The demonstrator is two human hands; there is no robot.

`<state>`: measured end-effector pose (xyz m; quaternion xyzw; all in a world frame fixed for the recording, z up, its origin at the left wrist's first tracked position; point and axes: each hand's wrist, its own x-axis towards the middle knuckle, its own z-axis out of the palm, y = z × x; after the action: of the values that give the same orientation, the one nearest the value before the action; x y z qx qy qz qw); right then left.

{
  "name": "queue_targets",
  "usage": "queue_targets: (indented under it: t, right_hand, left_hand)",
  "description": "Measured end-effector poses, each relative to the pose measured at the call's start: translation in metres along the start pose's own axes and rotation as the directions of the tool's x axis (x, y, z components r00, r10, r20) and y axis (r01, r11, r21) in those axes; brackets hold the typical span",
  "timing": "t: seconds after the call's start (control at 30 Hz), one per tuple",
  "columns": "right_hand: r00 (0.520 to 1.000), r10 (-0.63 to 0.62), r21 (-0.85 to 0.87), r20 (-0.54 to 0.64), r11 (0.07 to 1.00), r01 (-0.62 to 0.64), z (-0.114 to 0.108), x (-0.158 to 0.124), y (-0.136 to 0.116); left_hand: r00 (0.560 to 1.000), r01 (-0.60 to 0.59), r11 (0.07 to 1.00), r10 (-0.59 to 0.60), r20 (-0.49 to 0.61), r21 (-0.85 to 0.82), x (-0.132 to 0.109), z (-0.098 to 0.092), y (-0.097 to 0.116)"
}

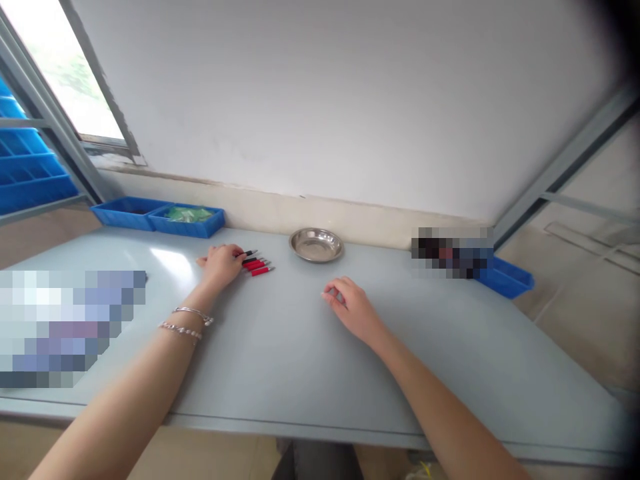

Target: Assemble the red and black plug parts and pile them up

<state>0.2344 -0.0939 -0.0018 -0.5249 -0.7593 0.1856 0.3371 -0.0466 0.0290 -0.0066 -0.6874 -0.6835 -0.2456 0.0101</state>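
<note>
My left hand (223, 262) rests palm down at a small row of pens on the grey table, its thumb side closed on a black pen (250, 253). Beside that pen lie red pens (261, 271) with dark and silvery tips pointing right, roughly parallel to one another. Part of the row is hidden behind my fingers. To the right, my right hand (349, 303) is held low over the table with fingers loosely curled in, and nothing shows in them. A round, shallow metal dish (317, 247) stands beyond both hands, near the wall, apart from them.
Two blue trays (187, 222) stand at the back left, one with green plastic bags (189, 213). Another blue tray (507, 277) sits by the right edge, next to a blurred patch. A second blurred patch covers the left. Metal frame posts (560, 160) rise at both sides.
</note>
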Motion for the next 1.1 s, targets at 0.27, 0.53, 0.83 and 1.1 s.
queue_targets:
  t: [0.27,0.53,0.83,1.1]
  right_hand:
    - [1.000,0.011,-0.030,0.002,0.999,-0.011,0.000,0.000,-0.001]
    - [1.000,0.003,-0.028,0.006,1.000,-0.003,0.000,-0.001,0.000]
    - [1.000,0.005,-0.011,0.023,1.000,-0.005,-0.002,-0.001,-0.003]
    - [0.999,0.006,-0.005,0.032,1.000,-0.005,-0.001,-0.001,-0.003]
  left_hand:
    - [0.993,0.055,0.997,-0.061,0.099,0.061,-0.001,-0.002,0.007]
    - [0.965,0.115,0.988,-0.135,0.225,0.103,-0.002,-0.004,0.011]
    - [0.968,0.033,0.997,-0.051,0.245,0.077,-0.002,-0.002,0.011]
    - [0.967,-0.024,0.999,0.011,0.253,0.048,-0.006,-0.005,0.017]
